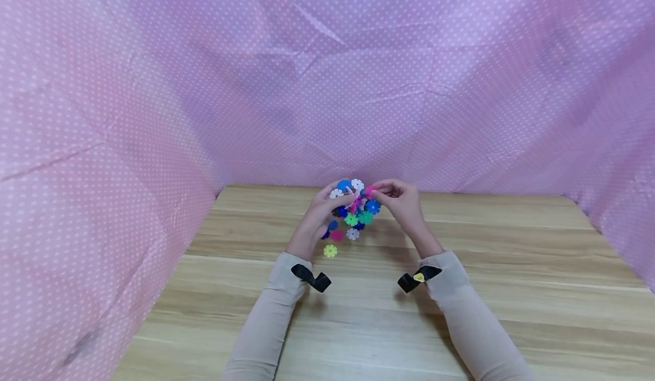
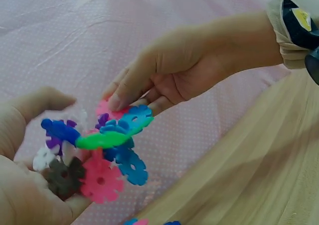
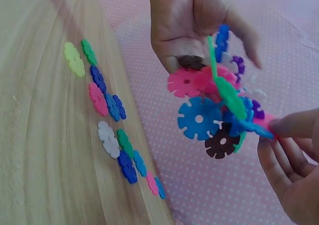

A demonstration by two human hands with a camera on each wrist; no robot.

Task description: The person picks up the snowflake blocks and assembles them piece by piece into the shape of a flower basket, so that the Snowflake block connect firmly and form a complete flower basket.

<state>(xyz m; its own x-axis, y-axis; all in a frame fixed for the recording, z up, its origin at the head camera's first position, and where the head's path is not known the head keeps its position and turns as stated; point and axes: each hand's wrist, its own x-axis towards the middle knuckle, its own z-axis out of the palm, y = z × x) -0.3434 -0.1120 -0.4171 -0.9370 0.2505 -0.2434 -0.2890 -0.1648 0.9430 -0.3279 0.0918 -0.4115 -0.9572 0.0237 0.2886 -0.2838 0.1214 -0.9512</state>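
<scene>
A cluster of interlocking snowflake discs point(image 3: 199, 118) in pink, blue, green, purple, white and dark brown is held up above the far part of the table. My left hand point(image 1: 318, 213) holds it from the left; in the left wrist view the cluster point(image 2: 102, 181) lies against the fingers, with the thumb raised over it. From the other side my right hand point(image 1: 407, 206) pinches a pink disc point(image 2: 106, 109) between thumb and fingers, at the cluster's edge. Whether that disc is slotted into the cluster cannot be told. Fingertips of the left hand are partly hidden behind the discs.
Several loose discs lie on the wooden table point(image 1: 358, 313) beneath and beside the hands, among them a yellow disc point(image 3: 74, 59), a white disc point(image 3: 108, 139) and a pink disc point(image 3: 97, 99). Pink dotted cloth point(image 1: 327, 114) hangs behind and along the sides of the table.
</scene>
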